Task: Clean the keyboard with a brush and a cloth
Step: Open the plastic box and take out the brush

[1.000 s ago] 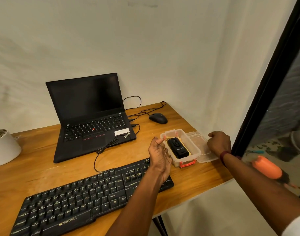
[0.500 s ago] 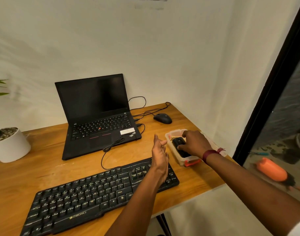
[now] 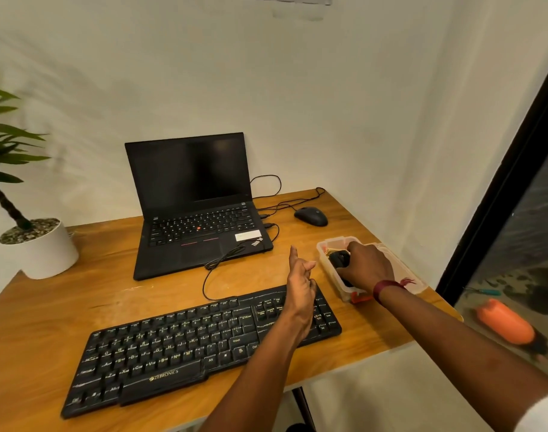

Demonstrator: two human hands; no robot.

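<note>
A black Zebronics keyboard [image 3: 185,347] lies at the front of the wooden desk [image 3: 79,300]. To its right stands a small clear plastic box [image 3: 324,249] with an orange latch. My right hand [image 3: 364,268] reaches into the box, fingers closed around a black object [image 3: 338,260] inside it. My left hand [image 3: 300,291] hovers edge-on over the keyboard's right end, fingers apart, holding nothing. I see no cloth; whether the black object is the brush is unclear.
An open black laptop [image 3: 198,207] stands behind the keyboard, cables trailing from its right side. A black mouse [image 3: 311,216] sits at the back right. A potted plant [image 3: 33,244] stands at the left. The box's clear lid [image 3: 403,269] lies beside the box.
My right hand moved from the lid beside the box into the box and closed on the black object. My left hand stayed over the keyboard's right end. The view shifted left.
</note>
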